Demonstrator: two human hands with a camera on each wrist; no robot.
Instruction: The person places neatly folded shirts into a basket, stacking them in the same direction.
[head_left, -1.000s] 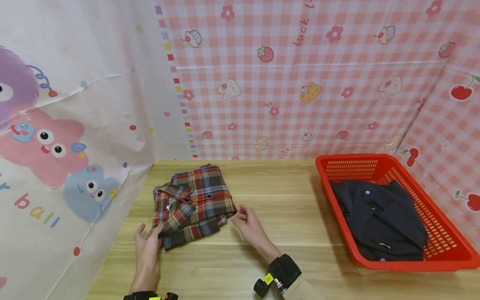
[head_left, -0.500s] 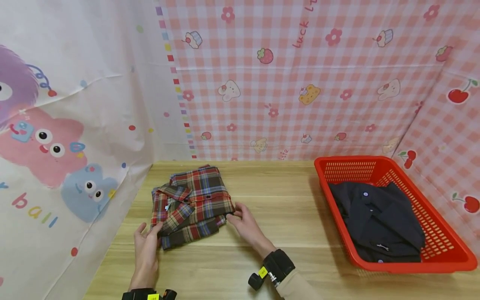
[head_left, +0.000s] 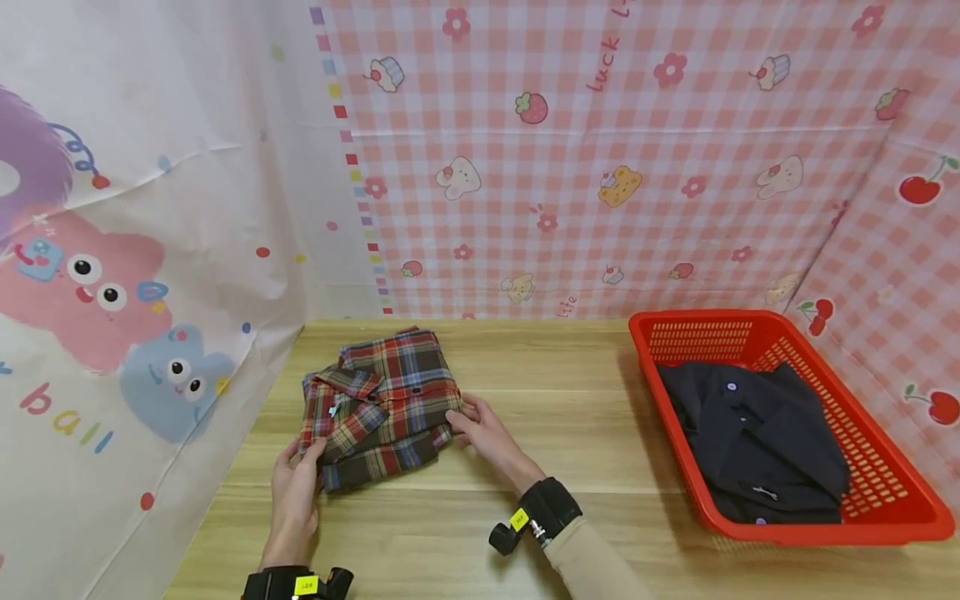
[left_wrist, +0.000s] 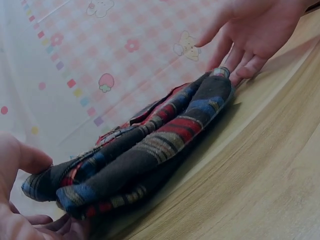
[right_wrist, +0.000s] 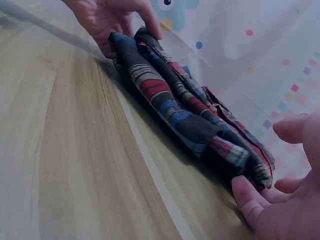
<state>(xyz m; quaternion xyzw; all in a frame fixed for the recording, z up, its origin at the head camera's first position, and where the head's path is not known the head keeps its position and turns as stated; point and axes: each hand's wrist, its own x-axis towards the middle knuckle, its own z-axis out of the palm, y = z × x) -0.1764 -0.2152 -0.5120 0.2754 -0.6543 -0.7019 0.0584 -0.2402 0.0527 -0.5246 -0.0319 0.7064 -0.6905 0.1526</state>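
Note:
A folded plaid shirt (head_left: 397, 400) in red, black and blue lies at the left of the table, its collar toward the left. My left hand (head_left: 295, 487) pinches its near left corner, thumb on top and fingers beneath, as the left wrist view shows on the shirt's edge (left_wrist: 125, 175). At the right edge is my right hand (head_left: 487, 437). In the right wrist view, the fingertips (right_wrist: 245, 192) of the right hand reach under the layered shirt edge (right_wrist: 200, 132), while its thumb stands raised, apart from the cloth.
On the right stands a red plastic basket (head_left: 806, 532) with a dark buttoned garment (head_left: 757, 442) inside. A pink checked cloth (head_left: 570, 167) hangs behind the wooden table (head_left: 555, 358), and a white printed cloth (head_left: 225, 208) at the left.
My right hand has moved left and slightly up, from beside the shirt's right corner to under its edge. The left hand has stayed at the near left corner, closing its thumb onto it.

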